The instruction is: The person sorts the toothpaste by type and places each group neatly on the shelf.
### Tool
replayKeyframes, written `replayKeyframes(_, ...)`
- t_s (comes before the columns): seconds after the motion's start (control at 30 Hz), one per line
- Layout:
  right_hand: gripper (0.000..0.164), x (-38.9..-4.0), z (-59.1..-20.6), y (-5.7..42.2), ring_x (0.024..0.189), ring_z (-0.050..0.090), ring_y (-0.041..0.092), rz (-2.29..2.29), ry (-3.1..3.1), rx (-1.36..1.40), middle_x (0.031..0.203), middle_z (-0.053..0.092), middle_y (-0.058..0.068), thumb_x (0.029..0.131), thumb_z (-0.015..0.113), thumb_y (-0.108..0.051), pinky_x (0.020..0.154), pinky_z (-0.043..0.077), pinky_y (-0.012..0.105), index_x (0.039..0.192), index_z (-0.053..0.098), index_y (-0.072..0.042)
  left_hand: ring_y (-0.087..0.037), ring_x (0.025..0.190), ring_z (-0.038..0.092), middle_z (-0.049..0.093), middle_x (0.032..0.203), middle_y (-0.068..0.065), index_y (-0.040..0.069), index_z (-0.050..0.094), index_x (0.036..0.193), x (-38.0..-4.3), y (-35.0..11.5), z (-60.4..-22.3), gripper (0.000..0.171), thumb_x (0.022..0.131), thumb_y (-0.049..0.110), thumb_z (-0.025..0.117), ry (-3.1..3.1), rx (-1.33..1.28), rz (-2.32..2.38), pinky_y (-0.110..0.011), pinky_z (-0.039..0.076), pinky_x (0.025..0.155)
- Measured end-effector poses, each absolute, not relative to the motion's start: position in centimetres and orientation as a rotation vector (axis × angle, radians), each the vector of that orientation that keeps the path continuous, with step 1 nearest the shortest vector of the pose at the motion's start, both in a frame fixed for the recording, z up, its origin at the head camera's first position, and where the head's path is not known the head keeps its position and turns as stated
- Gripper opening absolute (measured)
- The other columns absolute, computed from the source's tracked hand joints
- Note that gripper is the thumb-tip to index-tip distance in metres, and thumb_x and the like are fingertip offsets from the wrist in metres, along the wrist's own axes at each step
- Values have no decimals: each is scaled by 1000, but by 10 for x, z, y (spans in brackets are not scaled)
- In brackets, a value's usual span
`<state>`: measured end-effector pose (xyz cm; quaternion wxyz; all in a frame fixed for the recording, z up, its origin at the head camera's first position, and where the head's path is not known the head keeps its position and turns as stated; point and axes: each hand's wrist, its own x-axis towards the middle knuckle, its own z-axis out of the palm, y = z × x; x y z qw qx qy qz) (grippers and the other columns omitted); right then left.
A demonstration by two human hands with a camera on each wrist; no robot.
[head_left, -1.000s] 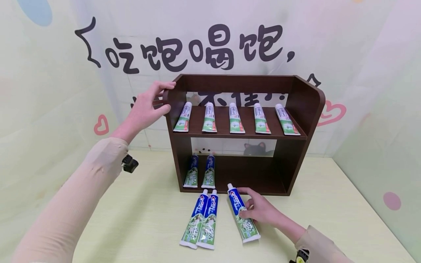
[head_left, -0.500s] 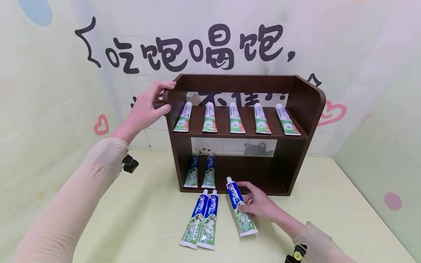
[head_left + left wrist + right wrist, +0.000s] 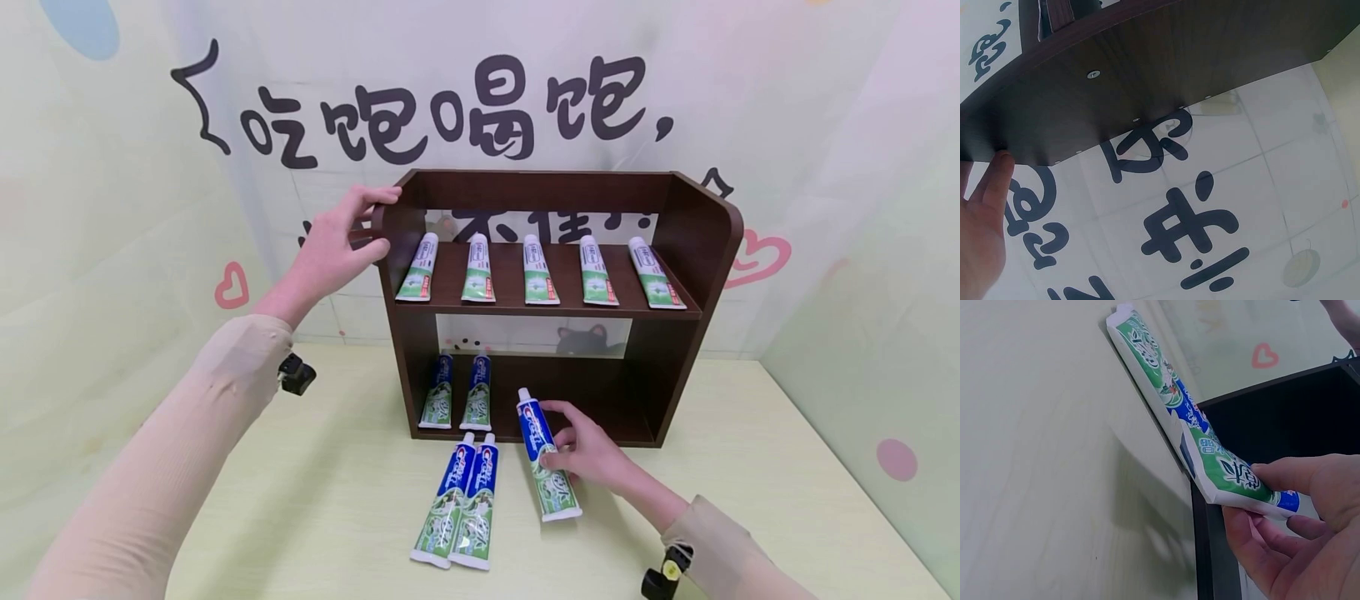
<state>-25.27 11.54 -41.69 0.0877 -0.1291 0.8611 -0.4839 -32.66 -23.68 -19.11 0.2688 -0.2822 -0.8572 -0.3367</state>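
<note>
My right hand (image 3: 588,450) holds a blue-green toothpaste tube (image 3: 550,467) tilted, cap end toward the lower shelf, close over the shelf's front edge. In the right wrist view, thumb and fingers pinch this tube (image 3: 1235,469) from both sides. My left hand (image 3: 330,246) grips the dark brown shelf (image 3: 540,310) at its upper left side panel; in the left wrist view its fingertips meet the panel (image 3: 1147,81). Two matching tubes (image 3: 450,500) lie side by side on the table in front. Two more tubes (image 3: 476,392) lean at the left of the lower level.
Several white-green toothpaste tubes (image 3: 540,271) lie spaced in a row on the upper level. The pale table (image 3: 315,483) stretches around the shelf. A printed wall sheet (image 3: 247,200) hangs behind, and another pale wall (image 3: 862,417) stands at the right.
My right hand has carried the toothpaste tube forward and slightly upward, toward the lower level. The left hand stays where it was.
</note>
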Motion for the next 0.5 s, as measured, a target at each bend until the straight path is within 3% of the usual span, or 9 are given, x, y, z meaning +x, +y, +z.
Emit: replayKeyframes(0.5,77,-267,-417,108,71,61,17,-1516,2568,-346,94,67,10,81,78,-6,59,60,37,146,39,-21,-21,126,59,53,148,0,8,51,133,-326,-237,-192,47,87,1,55,-2302,-773,-901,-46,52,105)
